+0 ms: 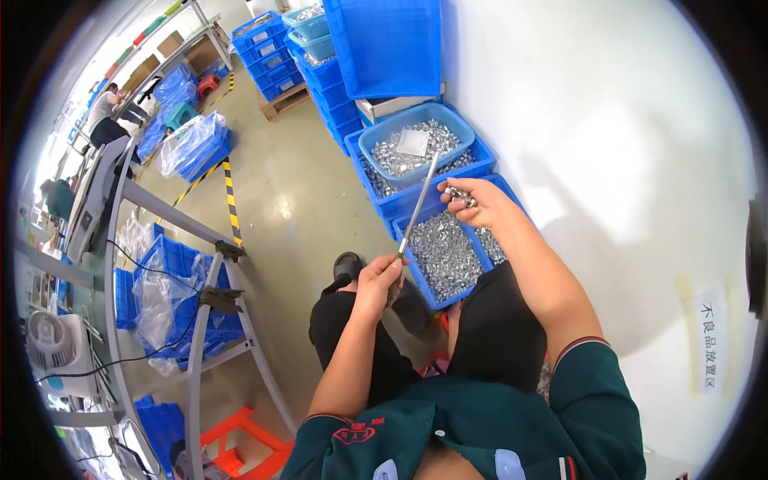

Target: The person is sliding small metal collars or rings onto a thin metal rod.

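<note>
My left hand point(378, 282) grips the lower end of a thin metal rod point(418, 204) that slants up and to the right. My right hand point(472, 202) holds a few small shiny metal parts point(458, 194) beside the rod's upper half. Both hands hover over a blue crate point(418, 272) filled with small silver metal parts point(444, 252). Behind it, a lighter blue bin point(418, 142) of the same parts sits on another blue crate point(478, 166).
Stacked blue crates point(320, 64) stand further back, with a blue lid or crate point(388, 44) leaning on the white wall. A grey metal frame rack point(200, 320) with bagged blue bins is at left. Yellow-black floor tape point(230, 200) runs past it. Another person point(104, 116) works far left.
</note>
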`<state>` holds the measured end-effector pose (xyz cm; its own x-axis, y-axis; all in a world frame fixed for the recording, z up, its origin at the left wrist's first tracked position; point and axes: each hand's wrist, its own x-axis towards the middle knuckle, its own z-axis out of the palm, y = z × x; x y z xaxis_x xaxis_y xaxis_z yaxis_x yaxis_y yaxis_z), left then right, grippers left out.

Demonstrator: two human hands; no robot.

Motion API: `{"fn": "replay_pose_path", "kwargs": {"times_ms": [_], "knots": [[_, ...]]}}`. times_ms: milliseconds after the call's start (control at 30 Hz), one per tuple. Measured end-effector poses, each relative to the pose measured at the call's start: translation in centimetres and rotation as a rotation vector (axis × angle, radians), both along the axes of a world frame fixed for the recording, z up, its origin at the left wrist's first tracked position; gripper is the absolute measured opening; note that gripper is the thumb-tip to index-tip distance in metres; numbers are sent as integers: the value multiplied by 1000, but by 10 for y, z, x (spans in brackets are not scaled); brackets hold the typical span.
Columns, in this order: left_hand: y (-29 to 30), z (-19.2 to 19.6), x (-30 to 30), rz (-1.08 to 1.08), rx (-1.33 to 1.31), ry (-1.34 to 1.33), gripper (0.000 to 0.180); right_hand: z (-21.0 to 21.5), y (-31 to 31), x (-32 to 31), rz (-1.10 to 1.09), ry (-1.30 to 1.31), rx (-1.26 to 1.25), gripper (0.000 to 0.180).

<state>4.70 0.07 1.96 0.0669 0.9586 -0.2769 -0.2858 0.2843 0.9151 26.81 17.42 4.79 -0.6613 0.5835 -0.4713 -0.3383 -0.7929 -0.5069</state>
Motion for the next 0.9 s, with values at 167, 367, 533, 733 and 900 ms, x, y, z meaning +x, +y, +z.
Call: {"fn": "replay_pose_path", "kwargs": {"times_ms": [167,367,533,733,900], "knots": [[-4,-1,-2,-2,1,59,21,11,-4,-2,-81,-8,44,17],[-9,0,-5,-29,45,132,22,15,-3,0,-152,43,124,19],[-13,-6,-6,-31,36,128,22,18,-3,-4,-285,111,123,20],[-14,5,-6,-54,-38,123,22,21,-5,-3,-152,208,120,18],[-15,-12,-8,4,43,180,21,31,-11,-9,-156,-81,362,16]]}}
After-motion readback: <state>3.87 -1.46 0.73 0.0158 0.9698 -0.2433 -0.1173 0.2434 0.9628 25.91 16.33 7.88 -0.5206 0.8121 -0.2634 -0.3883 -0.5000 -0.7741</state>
